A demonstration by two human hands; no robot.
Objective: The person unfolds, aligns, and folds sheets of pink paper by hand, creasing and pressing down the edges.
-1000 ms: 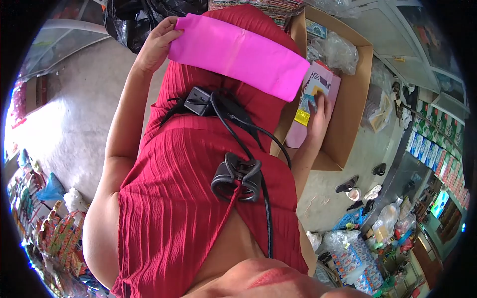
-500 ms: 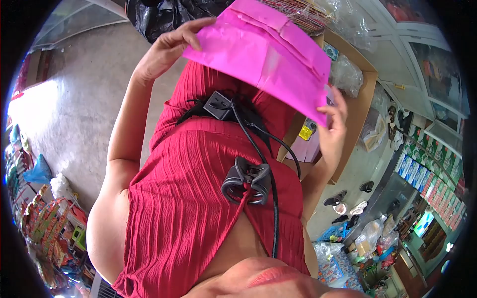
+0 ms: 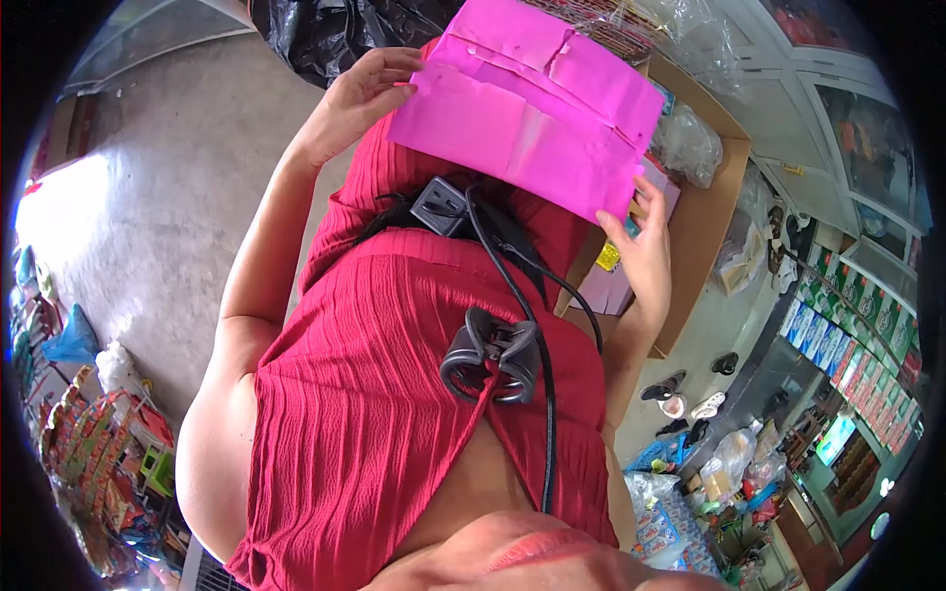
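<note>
A bright pink sheet of folded paper (image 3: 522, 128), creased and with overlapping flaps, is spread above my lap. My left hand (image 3: 370, 94) grips its left edge, thumb and fingers closed together there. At the lower right corner, my right hand (image 3: 639, 236) holds the paper with the thumb at the front edge and the fingers at the side. Beneath the right side of the paper is an open cardboard box (image 3: 705, 231), holding paler pink paper (image 3: 603, 294), a small yellow item (image 3: 608, 257) and a clear plastic bag (image 3: 688, 148).
A black plastic bag (image 3: 325, 39) lies ahead on the left. A black device (image 3: 439, 205) with cables sits at my waist, and a black clip (image 3: 490, 357) hangs on my chest. Shoes (image 3: 665, 386) rest on the floor at right, near stacked cartons (image 3: 857, 335).
The pink paper has tilted, showing more of its flapped face. My left hand has shifted slightly right, and my right hand has moved a little left along the corner.
</note>
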